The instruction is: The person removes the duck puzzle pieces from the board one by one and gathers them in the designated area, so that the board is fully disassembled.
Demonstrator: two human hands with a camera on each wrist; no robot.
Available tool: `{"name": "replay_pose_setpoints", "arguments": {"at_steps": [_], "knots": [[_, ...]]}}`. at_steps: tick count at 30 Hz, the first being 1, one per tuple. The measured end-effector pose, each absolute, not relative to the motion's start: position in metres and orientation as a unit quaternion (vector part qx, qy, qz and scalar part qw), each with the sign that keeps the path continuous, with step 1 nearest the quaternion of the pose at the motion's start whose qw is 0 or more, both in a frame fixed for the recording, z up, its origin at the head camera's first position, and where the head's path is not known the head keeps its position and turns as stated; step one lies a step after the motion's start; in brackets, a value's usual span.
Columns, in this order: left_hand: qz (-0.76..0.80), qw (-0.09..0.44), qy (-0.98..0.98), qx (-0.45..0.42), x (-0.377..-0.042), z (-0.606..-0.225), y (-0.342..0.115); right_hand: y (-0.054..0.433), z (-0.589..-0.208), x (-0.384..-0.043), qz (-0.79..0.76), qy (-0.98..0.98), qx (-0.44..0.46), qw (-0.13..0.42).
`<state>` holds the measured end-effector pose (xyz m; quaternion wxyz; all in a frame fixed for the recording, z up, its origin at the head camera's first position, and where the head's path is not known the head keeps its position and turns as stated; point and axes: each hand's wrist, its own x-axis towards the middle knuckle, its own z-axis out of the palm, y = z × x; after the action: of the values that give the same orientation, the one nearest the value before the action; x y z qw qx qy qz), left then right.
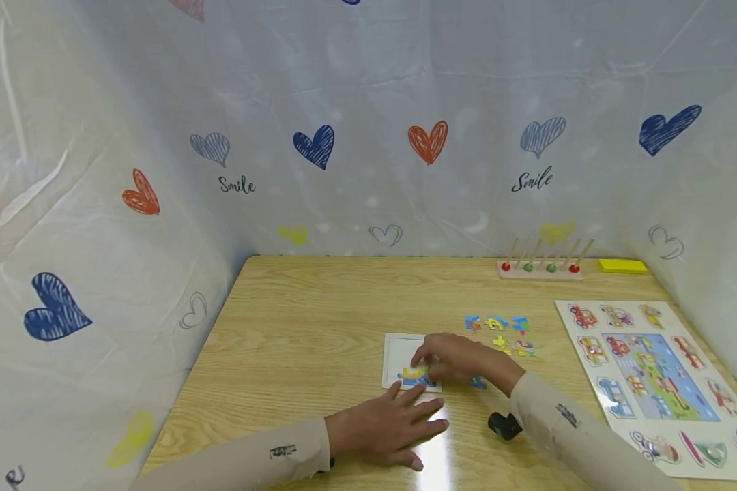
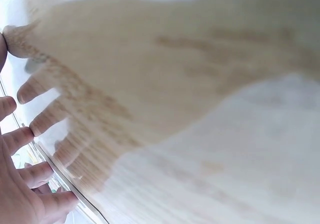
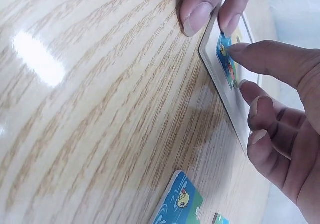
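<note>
A small white puzzle frame (image 1: 398, 351) lies on the table, with blue and yellow puzzle pieces (image 1: 409, 378) along its near edge. My right hand (image 1: 453, 356) reaches over the frame's right side. In the right wrist view, its thumb and index finger pinch a blue puzzle piece (image 3: 229, 70) at the frame's near corner; the fingers hide part of it. My left hand (image 1: 393, 424) is spread palm down just in front of the frame, fingertips at its near edge. In the right wrist view, left fingertips (image 3: 199, 18) touch the frame's border and the table.
Several loose puzzle pieces (image 1: 496, 323) lie right of the frame, one blue piece (image 3: 179, 201) nearer me. A large vehicle puzzle board (image 1: 589, 402) covers the right side. Behind stand a peg rack (image 1: 540, 274) and a yellow block (image 1: 622, 266). A black object (image 1: 503, 426) sits by the right forearm.
</note>
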<state>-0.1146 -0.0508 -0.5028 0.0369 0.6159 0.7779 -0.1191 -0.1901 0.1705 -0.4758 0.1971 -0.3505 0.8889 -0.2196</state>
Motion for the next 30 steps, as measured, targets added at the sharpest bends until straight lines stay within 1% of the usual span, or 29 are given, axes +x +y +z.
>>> {"name": "replay_pose_setpoints", "arguments": {"at_steps": [10,14,22,30], "knots": [[-0.137,0.032,0.776,0.615,-0.1146,-0.5036,-0.0502,0.1694,-0.4782,-0.1908,-0.223,0.887,-0.353,0.197],[-0.140,0.029,0.776,0.614,-0.1141,-0.5037,-0.0499,0.1691,-0.4799,-0.1914,-0.233,0.883,-0.351,0.206],[-0.129,0.051,0.778,0.612,-0.1137,-0.5004,-0.0505,0.1658,-0.4804,-0.1927,-0.228,0.886,-0.342,0.214],[-0.134,0.040,0.776,0.615,-0.1136,-0.5004,-0.0503,0.1630,-0.4778,-0.1917,-0.223,0.892,-0.322,0.226]]}}
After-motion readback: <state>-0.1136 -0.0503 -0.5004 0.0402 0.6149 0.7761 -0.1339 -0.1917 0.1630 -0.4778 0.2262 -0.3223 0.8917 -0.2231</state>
